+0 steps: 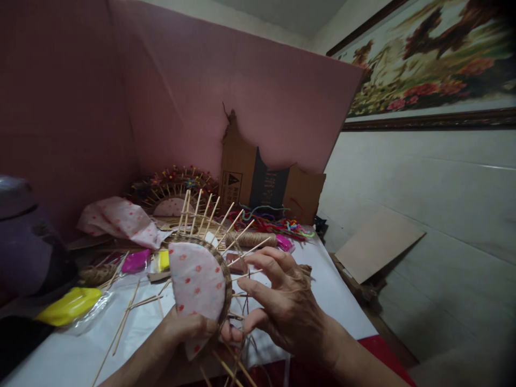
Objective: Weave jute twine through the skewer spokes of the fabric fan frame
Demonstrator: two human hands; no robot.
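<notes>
A half-round panel (197,274) covered in pale fabric with red prints stands tilted in front of me. Brown twine is woven along its curved edge, and thin wooden sticks fan out from it. My left hand (191,328) grips the panel low down, thumb on the fabric and fingers behind. To the right, my right hand (282,301) hovers at the sticks with its fingers apart and curved. Loose strands of dark twine (246,306) hang between the sticks and my right fingertips; whether a finger touches one is hard to see.
Loose sticks (123,317), a yellow clay packet (70,306) and a magenta packet (136,262) lie left. Behind are bundled fabric (121,220), a finished-looking fan piece (173,204), a twine roll (253,239), coloured pipe cleaners (290,226) and torn cardboard (239,161). A purple bottle (24,247) stands far left.
</notes>
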